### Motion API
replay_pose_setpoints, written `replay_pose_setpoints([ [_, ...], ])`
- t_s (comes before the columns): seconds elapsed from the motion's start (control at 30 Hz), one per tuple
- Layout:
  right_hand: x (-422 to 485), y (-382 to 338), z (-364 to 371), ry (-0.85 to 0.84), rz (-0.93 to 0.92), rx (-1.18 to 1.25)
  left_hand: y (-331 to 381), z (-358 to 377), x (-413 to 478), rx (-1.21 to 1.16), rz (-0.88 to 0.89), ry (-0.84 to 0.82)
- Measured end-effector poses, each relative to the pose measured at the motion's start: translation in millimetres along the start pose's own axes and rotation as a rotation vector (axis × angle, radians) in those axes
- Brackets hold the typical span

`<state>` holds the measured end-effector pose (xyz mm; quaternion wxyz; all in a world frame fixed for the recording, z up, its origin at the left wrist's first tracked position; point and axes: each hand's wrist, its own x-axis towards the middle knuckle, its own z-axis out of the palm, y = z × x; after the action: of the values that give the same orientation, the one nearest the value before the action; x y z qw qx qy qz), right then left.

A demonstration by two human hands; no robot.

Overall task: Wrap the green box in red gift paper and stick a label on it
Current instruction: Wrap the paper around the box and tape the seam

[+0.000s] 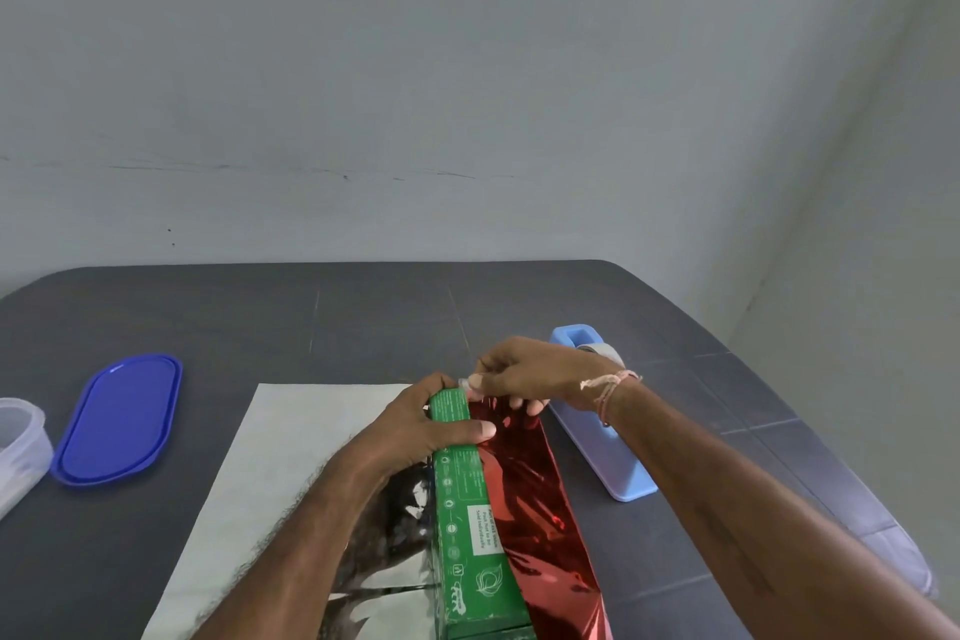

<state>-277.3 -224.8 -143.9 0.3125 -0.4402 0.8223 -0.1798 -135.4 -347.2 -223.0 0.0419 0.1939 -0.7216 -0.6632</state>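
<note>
Centrally, the left hand grips the far end of the green box on the red gift paper; the right hand pinches a clear strip there. Its wrist partly hides a blue tape dispenser; a blue lid lies far left.

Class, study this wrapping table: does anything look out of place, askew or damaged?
Only small things. The blue lid lies off its clear container, beside it at the left of the table. The red gift paper is crinkled where it folds up against the green box. Nothing looks spilled or torn.
</note>
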Motion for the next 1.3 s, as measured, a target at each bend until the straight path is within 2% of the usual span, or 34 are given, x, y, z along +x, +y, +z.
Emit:
replay_pose_setpoints([
  [0.3,16,-12,3,0.001,0.035,-0.218,-3,-1,2,0.022,0.002,-0.005],
  [0.6,16,-24,11,0.177,-0.021,-0.584,-4,-1,4,0.032,-0.008,-0.003],
  [0.8,19,-36,9,0.202,-0.042,-0.826,-2,1,2,0.025,-0.019,0.014],
  [1.3,25,-45,6,0.203,-0.068,-1.062,-3,0,1,0.065,-0.011,0.034],
])
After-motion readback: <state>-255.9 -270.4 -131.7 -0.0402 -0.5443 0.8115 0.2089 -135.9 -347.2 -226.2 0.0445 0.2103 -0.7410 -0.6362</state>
